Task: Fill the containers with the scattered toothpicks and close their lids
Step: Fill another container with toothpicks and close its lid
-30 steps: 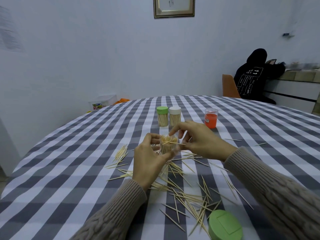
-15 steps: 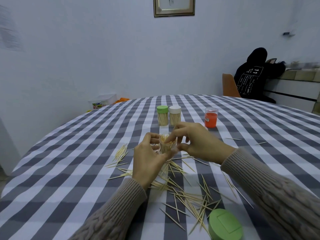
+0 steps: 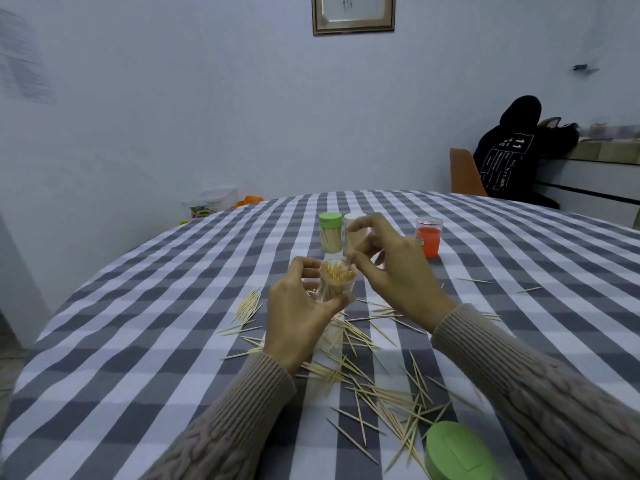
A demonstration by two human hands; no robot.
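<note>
My left hand (image 3: 298, 317) grips a clear open container (image 3: 337, 280) packed with upright toothpicks, held a little above the checked tablecloth. My right hand (image 3: 388, 268) hovers just right of its rim with thumb and forefinger curled close together at the rim; whether they pinch a toothpick is not visible. Scattered toothpicks (image 3: 374, 382) lie on the cloth below and in front of my hands. A loose green lid (image 3: 457, 452) lies at the near right. Behind stand a filled container with a green lid (image 3: 330, 233) and one with a white lid (image 3: 353, 233), partly hidden by my right hand.
A clear jar with orange contents (image 3: 428, 239) stands right of the closed containers. A small pile of toothpicks (image 3: 247, 306) lies left of my left hand. A person in a dark hoodie (image 3: 509, 157) sits beyond the table on an orange chair (image 3: 464, 174).
The sideways toothpicks at the container's mouth now stand inside it. My right hand has lifted slightly and shifted right of the rim. My left hand keeps its grip.
</note>
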